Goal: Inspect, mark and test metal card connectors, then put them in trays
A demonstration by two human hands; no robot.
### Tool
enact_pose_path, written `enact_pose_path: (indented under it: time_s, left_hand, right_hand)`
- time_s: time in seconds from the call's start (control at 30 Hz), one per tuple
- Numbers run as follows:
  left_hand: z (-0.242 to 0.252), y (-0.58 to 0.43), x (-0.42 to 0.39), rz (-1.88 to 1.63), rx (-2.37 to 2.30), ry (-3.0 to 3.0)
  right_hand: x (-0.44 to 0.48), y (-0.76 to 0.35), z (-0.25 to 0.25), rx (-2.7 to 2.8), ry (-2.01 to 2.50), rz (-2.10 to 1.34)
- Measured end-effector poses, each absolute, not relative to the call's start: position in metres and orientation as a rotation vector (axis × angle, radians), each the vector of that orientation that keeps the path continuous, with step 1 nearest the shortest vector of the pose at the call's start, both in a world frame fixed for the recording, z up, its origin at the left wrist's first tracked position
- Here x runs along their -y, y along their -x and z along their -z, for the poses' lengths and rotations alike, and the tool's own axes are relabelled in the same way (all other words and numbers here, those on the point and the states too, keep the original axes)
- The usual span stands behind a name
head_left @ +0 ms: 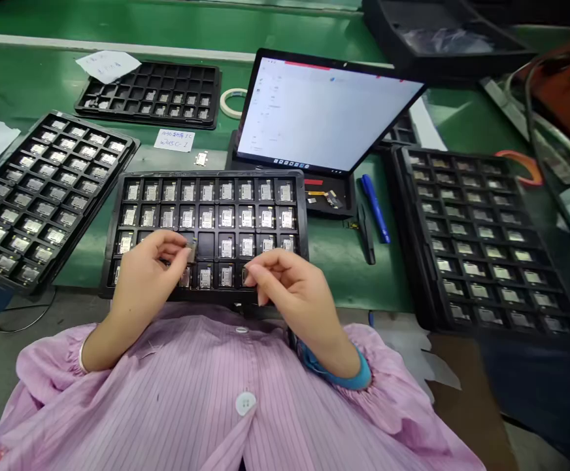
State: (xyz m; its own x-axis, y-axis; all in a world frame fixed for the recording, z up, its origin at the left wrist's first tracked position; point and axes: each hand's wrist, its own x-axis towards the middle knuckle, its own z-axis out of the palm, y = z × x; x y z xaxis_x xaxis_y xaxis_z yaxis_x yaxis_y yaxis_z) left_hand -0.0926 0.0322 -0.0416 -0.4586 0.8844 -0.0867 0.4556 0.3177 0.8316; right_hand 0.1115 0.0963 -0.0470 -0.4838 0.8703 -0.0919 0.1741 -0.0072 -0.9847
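A black compartment tray [201,174] lies in front of me, its pockets holding small silver circuit boards [227,246]. Between thumb and fingertips, my left hand [150,275] pinches one small circuit board [191,250], tilted up above the tray. Just right of that board, one pocket [206,245] shows a bare black floor. My right hand [297,291] is closed in a pinch over the tray's bottom row, at its right side. Its fingertips cover most of a pocket, and what they grip is hidden.
Loaded trays stand at left [50,190] and right [481,242], with a part-filled tray [167,72] behind. A tablet [329,111] leans on a black box. Near it lie tape [231,103], a handwritten label [174,140], a loose board [201,158], tweezers [365,235] and a blue marker [376,209].
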Motion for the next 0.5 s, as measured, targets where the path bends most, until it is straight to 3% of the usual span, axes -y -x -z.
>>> enact_pose_path:
  time_s: [0.2, 0.37, 0.5]
  left_hand:
    - [0.055, 0.099, -0.041, -0.791, -2.305, -1.407]
    - [0.052, 0.089, -0.045, -0.608, -2.447, -1.697]
    - [0.046, 0.069, -0.056, -0.513, -2.183, -1.838]
  right_hand:
    - [-0.122, -0.137, 0.042, 1.957, 1.312, -0.775]
    - [-0.134, -0.141, 0.044, 2.145, 1.290, -0.761]
    - [-0.136, -0.122, 0.054, 2.399, 1.224, -0.802]
